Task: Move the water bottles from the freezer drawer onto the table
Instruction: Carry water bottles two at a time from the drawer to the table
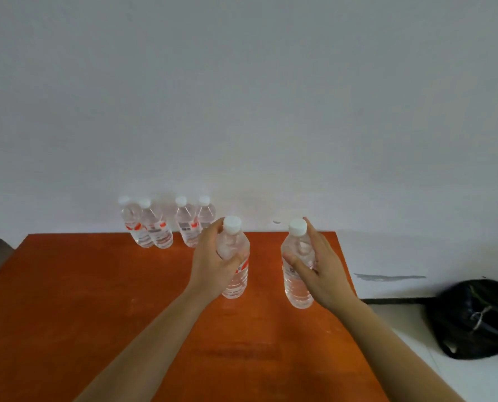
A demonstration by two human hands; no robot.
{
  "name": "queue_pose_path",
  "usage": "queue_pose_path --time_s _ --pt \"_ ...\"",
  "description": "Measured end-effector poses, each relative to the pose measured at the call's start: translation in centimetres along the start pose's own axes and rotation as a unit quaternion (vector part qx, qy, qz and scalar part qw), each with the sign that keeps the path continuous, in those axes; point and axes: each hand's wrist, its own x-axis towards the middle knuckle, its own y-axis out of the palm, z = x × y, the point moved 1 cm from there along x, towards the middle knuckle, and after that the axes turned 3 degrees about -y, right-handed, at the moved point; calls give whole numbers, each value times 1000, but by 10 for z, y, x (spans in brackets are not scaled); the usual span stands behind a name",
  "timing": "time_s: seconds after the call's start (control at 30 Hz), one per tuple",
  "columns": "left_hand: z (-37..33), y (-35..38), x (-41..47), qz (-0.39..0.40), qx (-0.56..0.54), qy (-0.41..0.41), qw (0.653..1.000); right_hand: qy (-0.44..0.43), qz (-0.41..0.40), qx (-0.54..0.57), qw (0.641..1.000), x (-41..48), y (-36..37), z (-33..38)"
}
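I see left hand [213, 264] fingers [214, 228] clamped on the left bottle [236, 282], right hand [321, 269] fingers on the right bottle [297, 288]; back bottles [161, 230] stand on the tabletop [96, 300].

Black plastic bag [474, 317] tied with pale string on the light floor [416, 358] at right, plain white wall [242, 97] behind, grey smear [387, 277] low on the wall, dark strip [395, 300] along its base
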Motion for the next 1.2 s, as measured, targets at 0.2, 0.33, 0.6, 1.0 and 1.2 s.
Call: queue_pose_path --time_s 0.2,0.33,0.6,1.0,1.2 --pt "65 19 106 122 86 9 989 75 5 -38 996 79 42 -36" --pt "99 37 153 152 96 -9 984 109 15 -54 993 124 71 -61" --pt "144 59 187 191 122 -17 974 134 39 -48 989 148 112 -105" --pt "137 49 235 183 337 52 922 98 82 -11 992 206 138 -106" --pt "130 41 245 192 499 132 835 137 92 3 986 216 145 -112"
